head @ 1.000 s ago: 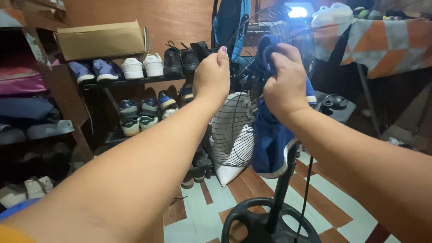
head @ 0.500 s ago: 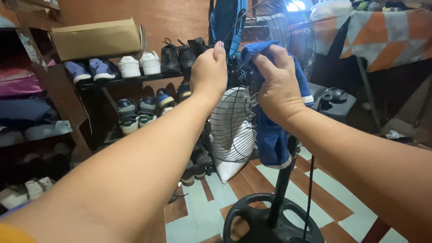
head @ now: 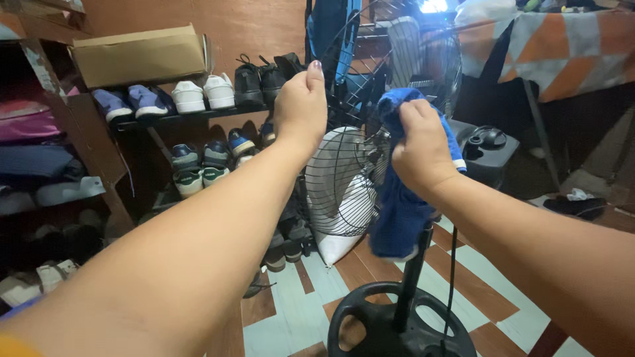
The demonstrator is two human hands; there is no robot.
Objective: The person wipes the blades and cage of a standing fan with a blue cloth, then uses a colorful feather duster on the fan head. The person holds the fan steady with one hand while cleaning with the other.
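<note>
A standing fan with a black wire grille (head: 340,192) rises on a black pole (head: 413,264) from a round black base (head: 390,324) in front of me. My left hand (head: 301,106) grips the upper left rim of the grille. My right hand (head: 420,149) is closed on a blue cloth (head: 397,211) with a white edge and presses it against the grille near the fan's middle. The cloth hangs down below my fist, over the pole.
A dark shoe rack (head: 192,116) with several pairs of shoes stands at the left under a cardboard box (head: 139,56). A white sack (head: 334,244) lies behind the fan. A table with an orange and grey cloth (head: 562,53) stands at the right. The floor is striped wood.
My right hand has moved the blue cloth down the grille, from the upper part to near the middle. My left hand has stayed on the rim.
</note>
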